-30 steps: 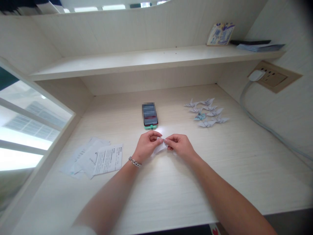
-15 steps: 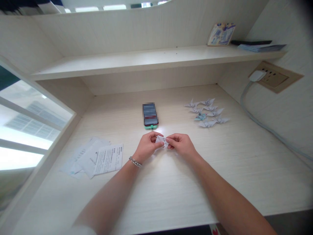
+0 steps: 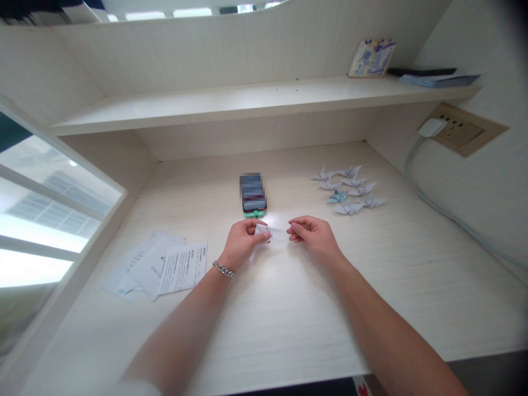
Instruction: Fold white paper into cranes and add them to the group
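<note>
Left hand (image 3: 242, 240): thumb and fingers pinched shut on a small folded paper (image 3: 261, 228), held just above or on the desk (image 3: 284, 330); cannot tell which. The paper's pointed end juts right, toward the other hand. Right hand (image 3: 315, 237): fingers bent, thumb a little apart from them, nothing seen in their grip; tips just beside the paper's point, a narrow gap between.

Beyond the left hand, phone (image 3: 253, 192) near the fingertips; little room that way. Printed sheets (image 3: 181, 269) overlap left of the left wrist, which wears a bracelet (image 3: 224, 269). Paper birds (image 3: 353, 182) sit grouped beyond the right hand, well short of the side wall.

Wide stretch of desk between right forearm and cable (image 3: 421, 193); more between the forearms. Front edge runs under the right forearm. Shelf (image 3: 247, 102) spans the back, above the desk.
</note>
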